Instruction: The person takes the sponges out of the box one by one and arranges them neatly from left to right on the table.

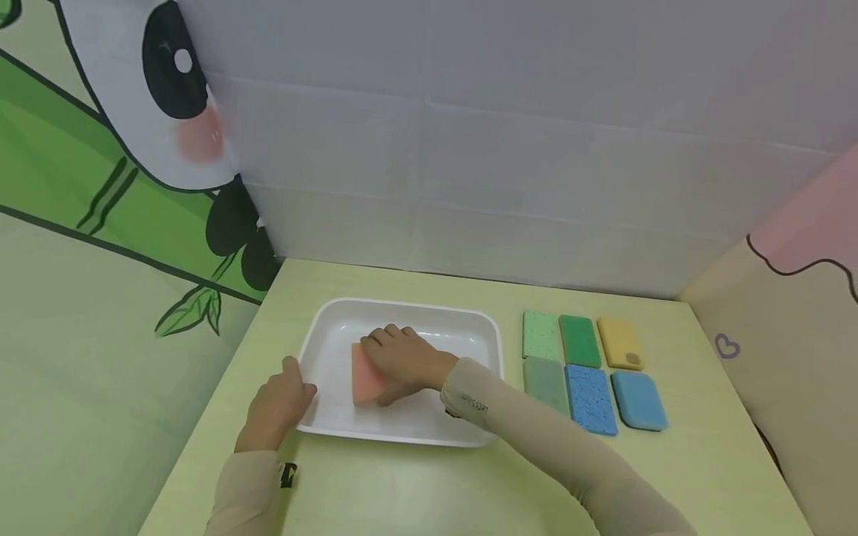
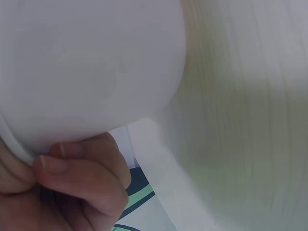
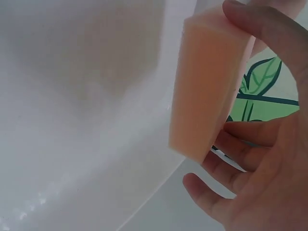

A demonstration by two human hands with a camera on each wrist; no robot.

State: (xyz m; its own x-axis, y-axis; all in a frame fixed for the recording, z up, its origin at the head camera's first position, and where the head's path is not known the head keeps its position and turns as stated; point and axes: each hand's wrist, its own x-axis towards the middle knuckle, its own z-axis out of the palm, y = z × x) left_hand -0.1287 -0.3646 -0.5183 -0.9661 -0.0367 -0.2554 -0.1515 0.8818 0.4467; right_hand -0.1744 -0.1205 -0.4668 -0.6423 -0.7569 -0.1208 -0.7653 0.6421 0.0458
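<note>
A white tray sits on the table, and my left hand grips its left rim. In the left wrist view, curled fingers hold that rim against the tray's outer wall. Over the inside of the tray, my right hand holds a peach-orange sponge between thumb and fingers. The right wrist view shows the sponge as a thick block, with the thumb at its upper end and fingertips along its far side. Whether the sponge touches the tray floor, I cannot tell.
Right of the tray, several sponges lie in two rows: light green, dark green, yellow, pale green, speckled blue and plain blue. A white wall sheet stands behind the table.
</note>
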